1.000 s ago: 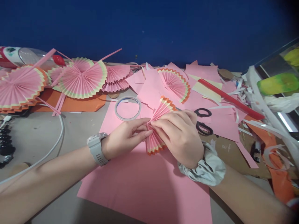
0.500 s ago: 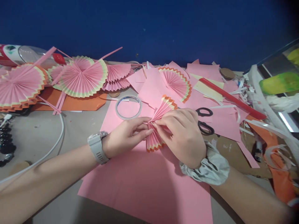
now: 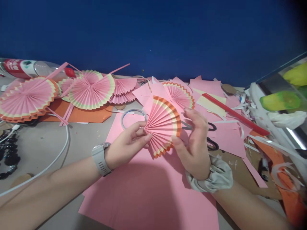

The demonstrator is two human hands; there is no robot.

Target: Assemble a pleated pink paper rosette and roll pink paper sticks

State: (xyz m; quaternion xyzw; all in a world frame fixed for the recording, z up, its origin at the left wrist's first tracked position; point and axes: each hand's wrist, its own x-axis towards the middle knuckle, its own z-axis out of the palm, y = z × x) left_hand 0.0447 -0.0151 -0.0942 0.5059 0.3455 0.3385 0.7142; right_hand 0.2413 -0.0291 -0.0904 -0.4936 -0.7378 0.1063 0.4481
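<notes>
A pleated pink paper fan [image 3: 165,123] with a cream and orange edge is spread over the pink paper sheet [image 3: 144,188]. My left hand [image 3: 129,140] pinches it at the gathered point, thumb in front. At its outer edge is my right hand [image 3: 194,143], fingers apart, with the thumb touching or very near the orange rim. Behind my left fingers lies a roll of tape [image 3: 122,119]. The black-handled scissors [image 3: 212,144] are partly hidden by my right hand.
Finished pleated fans [image 3: 26,99] lie at the left beside a plastic bottle [image 3: 31,68]. An orange sheet [image 3: 96,115] is under some of them. A red stick [image 3: 235,113] rests on paper scraps at the right. A white cable [image 3: 64,143] curves along the left.
The fan has opened out into a wide half-round toward the right. My right hand has left the gathered point and moved to the outer edge, fingers spreading. The view has tilted up slightly.
</notes>
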